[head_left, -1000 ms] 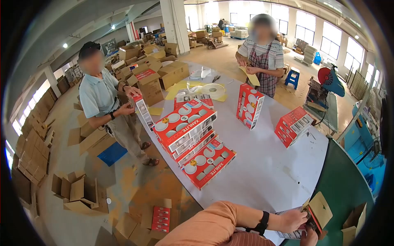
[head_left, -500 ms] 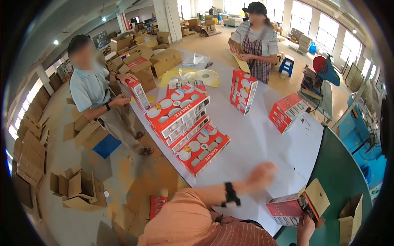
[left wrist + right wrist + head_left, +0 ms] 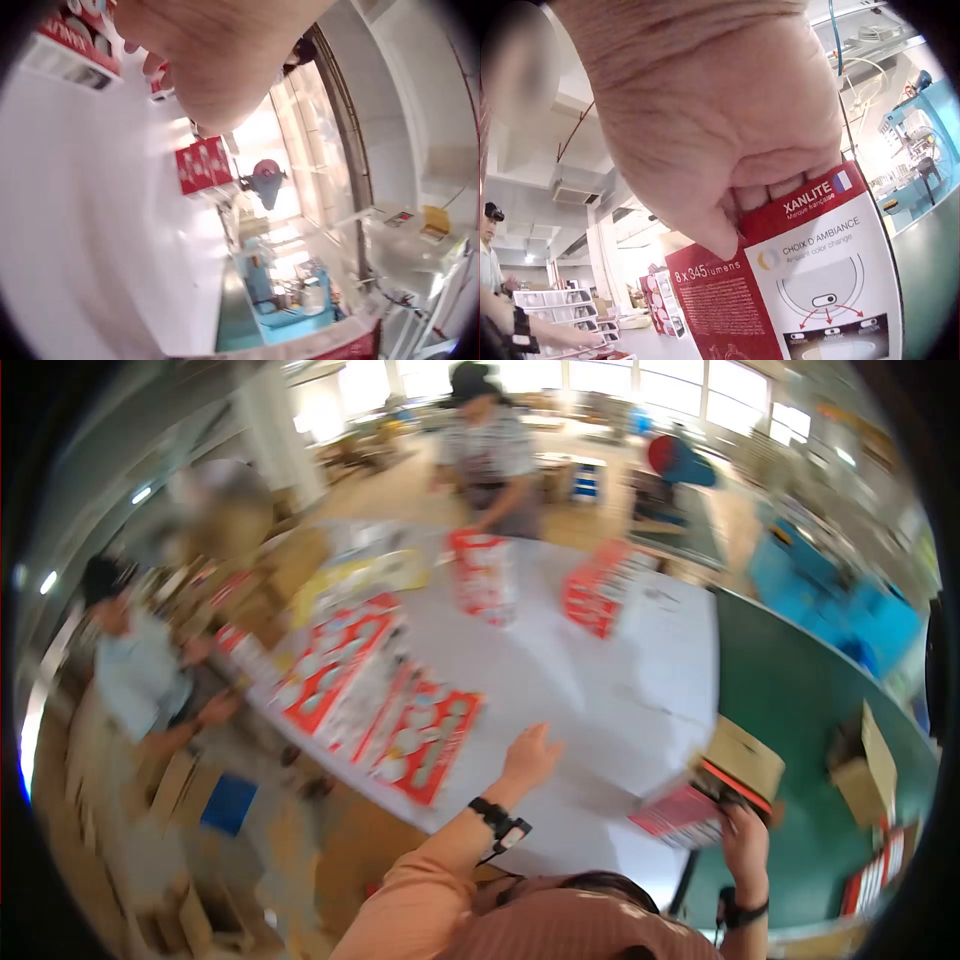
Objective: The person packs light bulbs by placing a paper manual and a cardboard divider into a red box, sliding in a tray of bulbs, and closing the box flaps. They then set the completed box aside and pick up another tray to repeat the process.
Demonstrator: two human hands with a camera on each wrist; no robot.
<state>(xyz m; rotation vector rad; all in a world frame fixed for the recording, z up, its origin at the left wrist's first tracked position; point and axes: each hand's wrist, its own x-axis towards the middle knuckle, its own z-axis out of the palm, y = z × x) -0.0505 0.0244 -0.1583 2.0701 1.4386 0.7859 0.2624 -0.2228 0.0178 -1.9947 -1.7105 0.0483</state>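
Observation:
My right hand grips the upper end of a red and white printed box with a raised cardboard flap. In the right wrist view the thumb lies on the red side of this box, and the fingers curl over its top edge. My left hand hangs over the white tabletop, holding nothing, fingers loosely extended. To its left lies a flat red box beside a stack of similar boxes. The left wrist view shows the left hand close up and blurred.
Two more red boxes stand farther back, one upright and one at the right. A green surface adjoins the white tabletop, with an open brown carton on it. One person stands across the table, another at its left.
My left hand has left the open box and moved left across the tabletop. My right hand keeps its hold on the box. The head view has swung to the right.

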